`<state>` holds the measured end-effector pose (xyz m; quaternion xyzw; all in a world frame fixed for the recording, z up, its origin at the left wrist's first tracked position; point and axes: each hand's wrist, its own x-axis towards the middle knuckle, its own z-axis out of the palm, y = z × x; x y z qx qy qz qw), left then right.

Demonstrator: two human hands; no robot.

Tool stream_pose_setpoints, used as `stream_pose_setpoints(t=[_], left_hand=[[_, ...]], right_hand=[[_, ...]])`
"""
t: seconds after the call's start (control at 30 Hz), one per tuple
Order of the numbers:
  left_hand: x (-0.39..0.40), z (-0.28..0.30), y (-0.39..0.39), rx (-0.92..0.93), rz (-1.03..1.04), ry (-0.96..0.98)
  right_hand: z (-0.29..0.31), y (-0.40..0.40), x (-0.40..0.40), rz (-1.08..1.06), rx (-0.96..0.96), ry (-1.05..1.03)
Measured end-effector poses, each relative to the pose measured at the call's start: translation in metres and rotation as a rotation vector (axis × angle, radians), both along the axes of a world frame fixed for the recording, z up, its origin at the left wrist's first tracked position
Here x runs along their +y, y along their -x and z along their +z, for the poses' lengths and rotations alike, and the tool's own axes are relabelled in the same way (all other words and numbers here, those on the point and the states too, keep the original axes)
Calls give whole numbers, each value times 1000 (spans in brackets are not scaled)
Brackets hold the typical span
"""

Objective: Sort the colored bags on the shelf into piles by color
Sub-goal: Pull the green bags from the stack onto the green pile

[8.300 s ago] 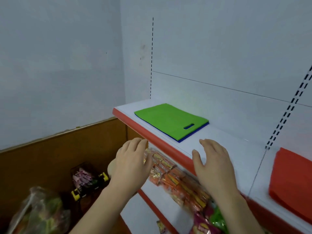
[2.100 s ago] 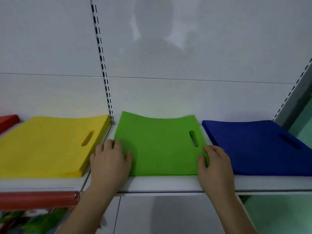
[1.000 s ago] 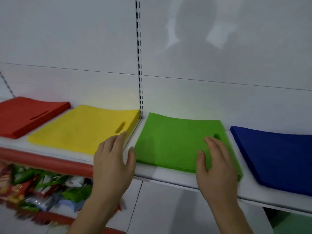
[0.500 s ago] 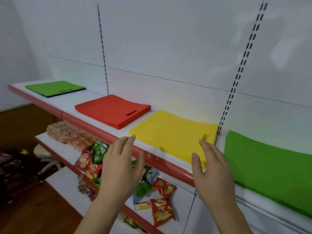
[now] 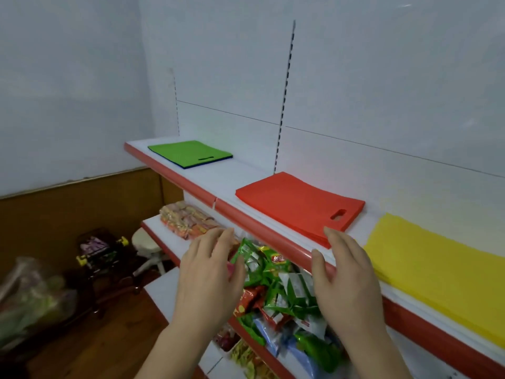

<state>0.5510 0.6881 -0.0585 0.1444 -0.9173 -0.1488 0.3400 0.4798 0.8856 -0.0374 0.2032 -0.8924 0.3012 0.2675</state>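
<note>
I have both hands raised in front of the shelf, held apart from each other, fingers straight and relaxed, holding nothing. My left hand hovers below the shelf's red front edge, in front of the snack packets on the lower shelf. My right hand sits at the level of the red edge, fingertips near the front corner of the red pile; I cannot tell whether they touch it.

Position of the bags on the top shelf:
- Far left end: a green bag lying flat, with a dark blue edge showing beneath it.
- Middle: the red pile, handle slot toward the right.
- Right: the yellow pile, cut off by the frame edge.

The three groups lie well apart. A white stool stands on the floor at left.
</note>
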Motion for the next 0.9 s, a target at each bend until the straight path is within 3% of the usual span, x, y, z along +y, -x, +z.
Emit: stream_pose_setpoints(t=[0.23, 0.57, 0.9], left_hand=[[-113, -6, 37, 8, 138, 56], [-278, 5, 123, -28, 107, 60], [-437, -14, 211, 15, -53, 61]], right_hand=[[-9, 56, -129, 107, -18, 19], [-11, 166, -305, 176, -5, 101], [-19, 228, -437, -20, -3, 52]])
